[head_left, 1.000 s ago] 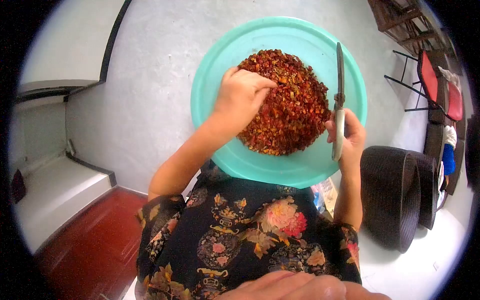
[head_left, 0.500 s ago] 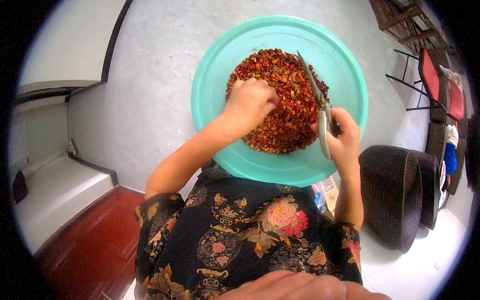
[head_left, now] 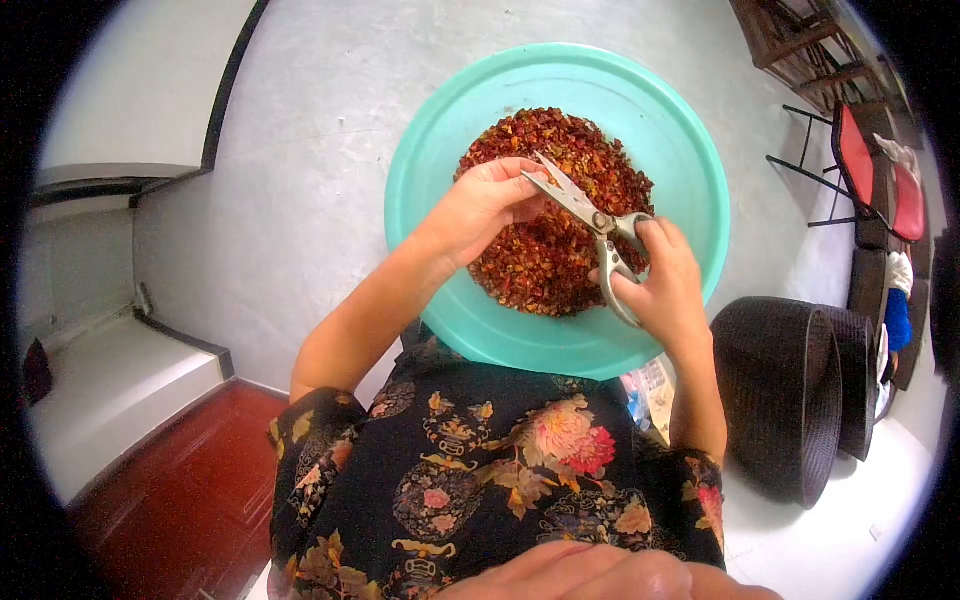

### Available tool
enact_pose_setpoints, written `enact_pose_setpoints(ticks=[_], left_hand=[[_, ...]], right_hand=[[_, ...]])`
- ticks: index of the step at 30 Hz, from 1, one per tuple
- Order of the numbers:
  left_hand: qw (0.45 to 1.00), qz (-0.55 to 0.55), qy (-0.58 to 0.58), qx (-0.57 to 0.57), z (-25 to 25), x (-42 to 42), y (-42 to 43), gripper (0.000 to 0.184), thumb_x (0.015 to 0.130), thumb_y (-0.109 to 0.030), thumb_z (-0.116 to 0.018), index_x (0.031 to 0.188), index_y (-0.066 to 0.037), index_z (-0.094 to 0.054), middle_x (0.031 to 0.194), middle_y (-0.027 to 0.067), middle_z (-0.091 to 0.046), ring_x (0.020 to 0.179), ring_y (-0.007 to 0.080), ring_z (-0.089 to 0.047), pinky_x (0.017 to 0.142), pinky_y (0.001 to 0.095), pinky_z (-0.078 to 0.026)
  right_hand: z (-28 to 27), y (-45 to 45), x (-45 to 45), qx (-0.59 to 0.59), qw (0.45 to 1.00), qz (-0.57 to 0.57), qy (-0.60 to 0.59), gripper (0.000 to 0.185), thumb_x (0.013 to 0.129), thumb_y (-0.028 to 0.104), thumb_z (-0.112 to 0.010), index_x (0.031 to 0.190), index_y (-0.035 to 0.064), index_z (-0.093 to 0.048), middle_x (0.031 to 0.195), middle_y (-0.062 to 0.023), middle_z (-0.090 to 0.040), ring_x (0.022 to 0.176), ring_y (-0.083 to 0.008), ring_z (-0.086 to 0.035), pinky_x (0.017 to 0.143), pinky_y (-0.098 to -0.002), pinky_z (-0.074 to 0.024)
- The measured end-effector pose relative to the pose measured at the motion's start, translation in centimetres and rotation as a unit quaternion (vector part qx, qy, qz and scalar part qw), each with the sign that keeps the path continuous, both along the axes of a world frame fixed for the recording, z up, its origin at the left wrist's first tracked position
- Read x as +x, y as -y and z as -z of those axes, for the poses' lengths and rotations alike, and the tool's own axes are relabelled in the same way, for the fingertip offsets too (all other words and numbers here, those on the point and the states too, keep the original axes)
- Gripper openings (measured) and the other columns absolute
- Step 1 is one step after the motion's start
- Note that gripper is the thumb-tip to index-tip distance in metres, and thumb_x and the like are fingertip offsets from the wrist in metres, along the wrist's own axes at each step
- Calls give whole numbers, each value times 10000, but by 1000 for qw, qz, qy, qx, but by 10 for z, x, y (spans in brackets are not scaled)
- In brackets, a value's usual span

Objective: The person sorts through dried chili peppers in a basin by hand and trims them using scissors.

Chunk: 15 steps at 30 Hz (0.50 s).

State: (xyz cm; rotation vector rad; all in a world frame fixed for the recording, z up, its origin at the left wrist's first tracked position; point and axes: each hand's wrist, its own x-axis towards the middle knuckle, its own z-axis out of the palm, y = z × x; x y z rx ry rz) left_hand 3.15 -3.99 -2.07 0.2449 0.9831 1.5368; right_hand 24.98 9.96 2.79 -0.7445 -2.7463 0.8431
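A wide mint-green basin (head_left: 420, 130) holds a heap of chopped, dried red pieces that look like chili (head_left: 545, 265), with pale seeds among them. My right hand (head_left: 668, 285) grips the handles of a pair of metal scissors (head_left: 600, 220). The scissors' blades are parted and point left over the heap. My left hand (head_left: 490, 208) is pinched closed at the blade tips, above the heap. Whatever sits between its fingertips is too small and too hidden to make out.
Dark woven baskets (head_left: 775, 395) stand to the right of the basin. Farther back are a red folding chair (head_left: 853, 158) and a wooden rack (head_left: 805, 50). A white ledge (head_left: 130, 370) and a red floor area (head_left: 190, 490) lie at the left.
My left hand has lifted out of the heap and turned, fingertips pinched. The scissors have swung left from pointing away, their blades now parted beside those fingertips.
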Motion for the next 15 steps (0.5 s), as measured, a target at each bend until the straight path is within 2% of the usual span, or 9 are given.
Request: enact_pose_setpoints(ticks=[10, 12, 13, 15], left_hand=[[999, 7, -29, -13, 3, -3, 1, 207, 974, -175, -632, 1136, -51, -665, 1028, 18, -689, 920, 109, -612, 880, 305, -500], [993, -9, -112, -30, 0, -2, -2, 194, 974, -169, -627, 1125, -54, -666, 994, 2, -685, 921, 107, -613, 872, 291, -497], [993, -9, -112, -30, 1, -3, -2, 194, 974, -169, -627, 1125, -54, -666, 994, 2, -685, 921, 107, -613, 872, 291, -497], [959, 23, -275, -71, 4, -6, -5, 225, 943, -125, -636, 1155, -51, -650, 1076, 61, -679, 990, 181, -627, 932, 327, -488]], right_hand=[[-2, 1, 1, 0, 1000, 14, 25, 324, 690, 198, -776, 887, 2, -608, 870, -175, -608, 834, -377, -613, 745, -462, -500], [-1, 0, 1, -9, 999, 13, 28, 303, 699, 179, -768, 889, -3, -617, 846, -181, -603, 809, -382, -613, 731, -457, -504], [1, -1, 2, -10, 999, 12, 28, 303, 699, 179, -768, 889, -3, -617, 846, -181, -603, 809, -382, -613, 731, -457, -504], [6, -3, 2, -25, 998, 44, -23, 298, 702, 167, -767, 892, -12, -622, 837, -188, -605, 783, -381, -618, 710, -448, -502]])
